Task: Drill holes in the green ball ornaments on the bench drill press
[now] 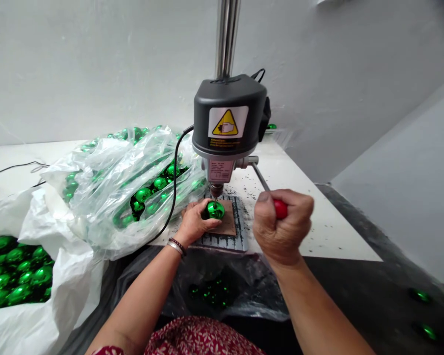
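My left hand (197, 220) grips a shiny green ball (216, 210) from its left side, thumb in front and fingers behind. The ball rests on a brown board (227, 223) that lies on the slotted metal base (241, 231) of a drill press (229, 118). Directly above, the drill bit (215, 201) reaches down to the top of the ball; whether it has entered cannot be made out. My right hand (283, 224) is wrapped round the red knob (280, 209) of the press's feed lever (261, 177).
Clear plastic bags (107, 172) with many green balls lie left of the press. A white sack (70, 276) of balls stands at the near left. A black cable (175, 187) loops beside the press. Dark shavings dot the white table (318, 231). Green balls (422, 296) lie on the floor at right.
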Demonstrator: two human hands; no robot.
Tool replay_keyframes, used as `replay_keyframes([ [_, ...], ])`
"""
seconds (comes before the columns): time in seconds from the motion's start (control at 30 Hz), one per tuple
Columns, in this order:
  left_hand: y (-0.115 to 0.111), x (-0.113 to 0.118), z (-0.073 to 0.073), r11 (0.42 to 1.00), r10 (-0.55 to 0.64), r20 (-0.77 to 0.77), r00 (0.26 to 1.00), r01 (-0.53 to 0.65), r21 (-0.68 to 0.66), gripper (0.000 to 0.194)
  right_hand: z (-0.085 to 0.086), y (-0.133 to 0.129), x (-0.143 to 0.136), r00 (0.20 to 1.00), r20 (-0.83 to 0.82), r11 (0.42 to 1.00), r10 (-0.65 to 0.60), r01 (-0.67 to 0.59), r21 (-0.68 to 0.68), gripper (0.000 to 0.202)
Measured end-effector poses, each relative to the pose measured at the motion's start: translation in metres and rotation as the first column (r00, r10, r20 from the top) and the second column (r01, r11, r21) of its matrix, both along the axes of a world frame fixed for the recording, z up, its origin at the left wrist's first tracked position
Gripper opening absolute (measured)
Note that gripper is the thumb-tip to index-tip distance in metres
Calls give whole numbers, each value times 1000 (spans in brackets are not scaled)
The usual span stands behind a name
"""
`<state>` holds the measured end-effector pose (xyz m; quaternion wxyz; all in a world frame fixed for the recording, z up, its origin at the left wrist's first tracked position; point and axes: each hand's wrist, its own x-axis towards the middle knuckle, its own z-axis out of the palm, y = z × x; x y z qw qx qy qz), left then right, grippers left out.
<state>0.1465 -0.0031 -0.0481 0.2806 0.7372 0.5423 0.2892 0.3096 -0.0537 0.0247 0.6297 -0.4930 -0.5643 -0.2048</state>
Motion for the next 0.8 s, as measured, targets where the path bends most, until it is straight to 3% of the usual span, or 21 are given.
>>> replay_keyframes([
  [0.07,0,0,0,1000,-3,22,1000,3,-2,60,-2,0,-1,1000,-14,1000,15,-15,8,8],
  [0.13,1,1,2,1000,-2,29,1000,2,-4,58,9,1,-1,999,-53,1000,5,-4,6,10],
  [0.27,0,7,7,1000,11,37,999,-10,-10,48,70,19,4,993,-113,991,-21,6,-134,26],
  [0.37,-8,9,12,999,36,74,997,-36,-6,40,118,43,10,984,-162,907,-72,-3,-422,29],
  [0.43,-18,3,15,998,60,81,995,-61,7,40,138,57,13,982,-167,842,-92,-13,-539,30],
  [0.5,-31,-7,17,998,64,87,994,-65,1,45,146,66,13,980,-176,813,-94,-26,-581,33],
  [0.6,-51,-24,21,998,37,134,990,-29,-61,57,145,70,11,974,-199,815,-110,-26,-578,37],
  [0.7,-63,-35,22,989,90,212,973,-63,-131,62,138,67,11,971,-220,848,-96,-36,-528,41],
  [0.8,-67,-39,17,972,168,292,941,-110,-205,62,131,68,17,964,-265,891,20,-138,-432,47],
])
